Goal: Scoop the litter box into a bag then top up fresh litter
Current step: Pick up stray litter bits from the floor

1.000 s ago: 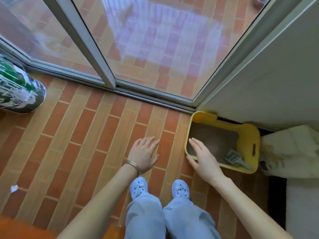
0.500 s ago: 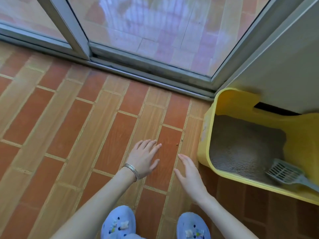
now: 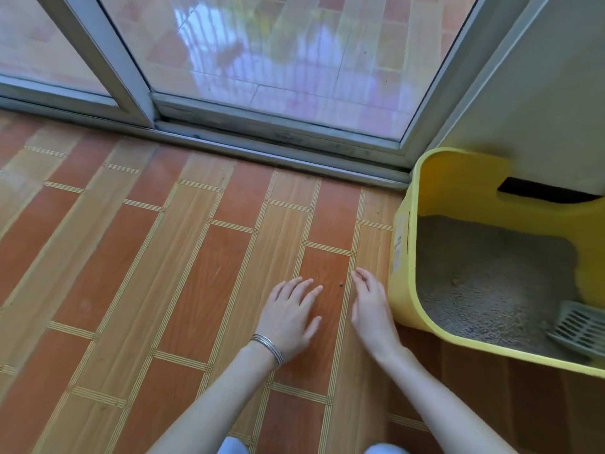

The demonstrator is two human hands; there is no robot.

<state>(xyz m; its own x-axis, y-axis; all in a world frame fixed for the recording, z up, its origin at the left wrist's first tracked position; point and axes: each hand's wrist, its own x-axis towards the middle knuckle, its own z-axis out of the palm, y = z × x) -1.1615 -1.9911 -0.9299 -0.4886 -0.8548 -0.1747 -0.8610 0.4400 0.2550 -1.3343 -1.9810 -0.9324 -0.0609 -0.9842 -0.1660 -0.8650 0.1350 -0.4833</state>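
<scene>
A yellow litter box (image 3: 401, 290) stands on the tiled floor at the right, against a pale wall. Grey litter (image 3: 484, 286) covers its bottom, with a small clump near the middle. A grey slotted scoop (image 3: 577, 327) lies in its near right corner, partly cut off by the frame edge. My left hand (image 3: 288, 317), with bangles on the wrist, hovers over the floor with fingers spread and holds nothing. My right hand (image 3: 371, 308) is just left of the box's near corner, fingers straight and empty. No bag is in view.
A sliding glass door on a metal track (image 3: 278, 152) runs across the far side of the floor. A small dark speck (image 3: 340, 284) lies on the tile between my hands. My light blue shoes (image 3: 386, 448) show at the bottom edge.
The view has dropped lower and closer to the floor and the litter box. My right hand has come off the box rim to the floor side; both hands stay empty.
</scene>
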